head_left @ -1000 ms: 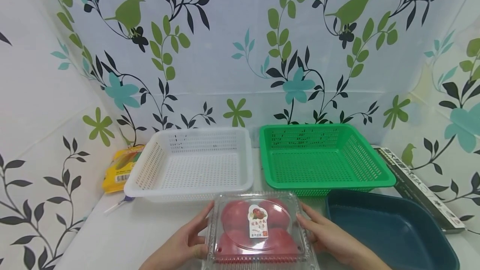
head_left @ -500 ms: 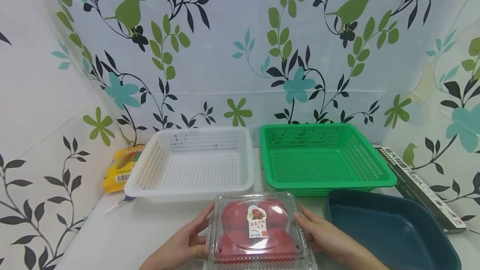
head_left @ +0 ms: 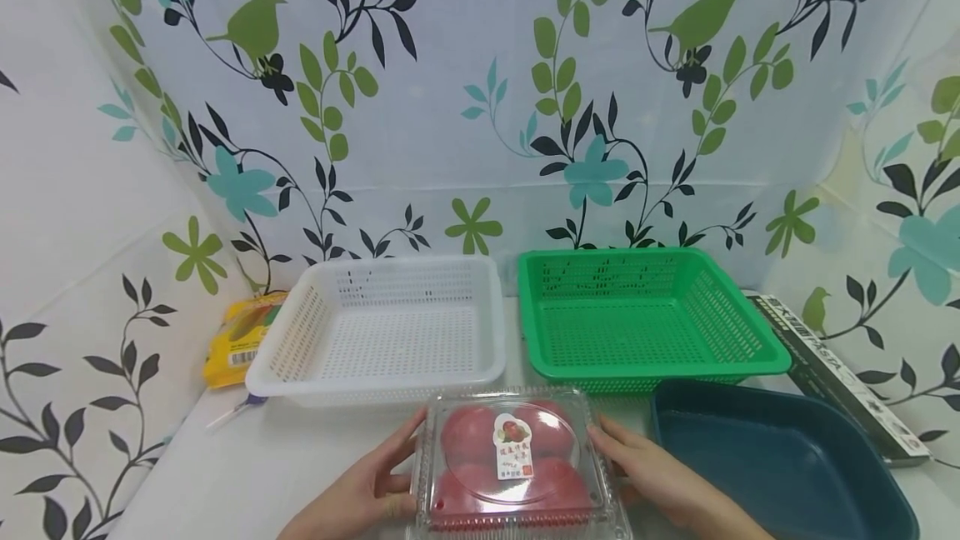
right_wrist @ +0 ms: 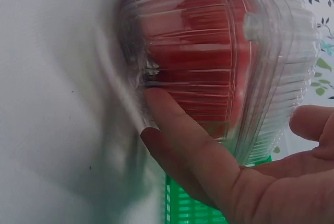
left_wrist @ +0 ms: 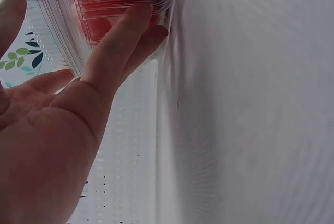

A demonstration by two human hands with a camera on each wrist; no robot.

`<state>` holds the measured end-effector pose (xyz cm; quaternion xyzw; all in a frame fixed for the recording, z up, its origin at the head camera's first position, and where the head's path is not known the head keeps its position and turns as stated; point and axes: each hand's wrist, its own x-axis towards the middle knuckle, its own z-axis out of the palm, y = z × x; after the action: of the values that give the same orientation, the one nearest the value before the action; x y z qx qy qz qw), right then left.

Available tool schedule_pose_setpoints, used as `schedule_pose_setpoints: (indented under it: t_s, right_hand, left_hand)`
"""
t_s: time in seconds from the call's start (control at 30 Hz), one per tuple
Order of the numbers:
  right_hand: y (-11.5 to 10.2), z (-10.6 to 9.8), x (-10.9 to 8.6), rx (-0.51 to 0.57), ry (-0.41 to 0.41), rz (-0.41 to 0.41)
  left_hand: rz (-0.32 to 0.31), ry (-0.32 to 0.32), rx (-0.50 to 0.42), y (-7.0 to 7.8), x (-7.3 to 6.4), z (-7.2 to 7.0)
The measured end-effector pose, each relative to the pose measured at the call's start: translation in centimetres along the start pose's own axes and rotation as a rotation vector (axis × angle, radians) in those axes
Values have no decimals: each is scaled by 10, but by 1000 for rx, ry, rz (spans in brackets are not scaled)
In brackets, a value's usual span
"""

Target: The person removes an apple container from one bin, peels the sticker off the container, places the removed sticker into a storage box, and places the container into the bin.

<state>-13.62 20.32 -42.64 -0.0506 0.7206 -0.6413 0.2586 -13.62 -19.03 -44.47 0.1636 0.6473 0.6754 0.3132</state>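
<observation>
A clear plastic box of apples (head_left: 480, 494) is at the near middle of the white table in the head view, its lid closed. Several red fruits show through it, and a white label (head_left: 513, 457) sits on top. My left hand (head_left: 367, 486) holds the box's left side. From the right, my right hand (head_left: 660, 477) holds the opposite side. Fingers (left_wrist: 117, 46) lie along the ribbed lower wall in the left wrist view. In the right wrist view, fingers (right_wrist: 182, 135) touch the wall near the bottom edge, with the thumb by the lid's rim.
Behind the box stand a white basket (head_left: 375, 390) and a green basket (head_left: 652, 373). A dark blue tray (head_left: 780, 457) is at the right, beside a long flat black-and-white box (head_left: 840, 373). A yellow packet (head_left: 236, 344) and a thin purple-ended object (head_left: 240, 407) lie at the left.
The box and both hands stay almost in place; the right hand has shifted very slightly left. The baskets and tray have not moved.
</observation>
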Motion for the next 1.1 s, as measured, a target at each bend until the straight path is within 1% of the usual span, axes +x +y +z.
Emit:
schedule_pose_setpoints:
  t_s: [0.1,0.23,0.3,0.4,0.5,0.57,0.67,0.73,0.8,0.83,0.9,0.93,1.0,1.1]
  right_hand:
    - [-5,-1,-1,-8,27,21]
    - [-15,-4,-3,-52,67,29]
    - [-19,-6,-4,-78,69,13]
    - [-24,-10,-5,-99,39,-26]
    - [-31,-14,-8,-130,24,-70]
    - [-38,-18,-10,-168,27,-103]
    - [-49,-25,-14,-246,48,-165]
    - [-57,-27,-16,-289,59,-211]
    - [-64,-26,-16,-314,66,-257]
    - [-66,-25,-15,-320,67,-279]
    - [-69,-22,-13,-323,64,-315]
    - [-70,-19,-11,-329,62,-332]
    - [-71,-15,-7,-354,63,-358]
    - [-69,-7,2,-375,58,-390]
  left_hand:
    - [3,7,29,0,-1,-1]
    - [50,-7,65,-1,-1,-2]
    - [72,-20,73,-1,-1,-3]
    - [88,-23,99,-1,-2,-4]
    - [119,19,169,2,-3,-5]
    - [138,83,253,5,-4,-4]
    - [189,206,476,10,-4,-2]
    - [196,292,622,16,-4,1]
    - [230,351,747,22,-4,4]
    - [251,370,791,26,-3,6]
    - [297,397,845,31,-1,11]
    - [336,408,882,32,0,14]
    - [411,428,948,33,5,20]
    - [511,473,1046,30,12,28]
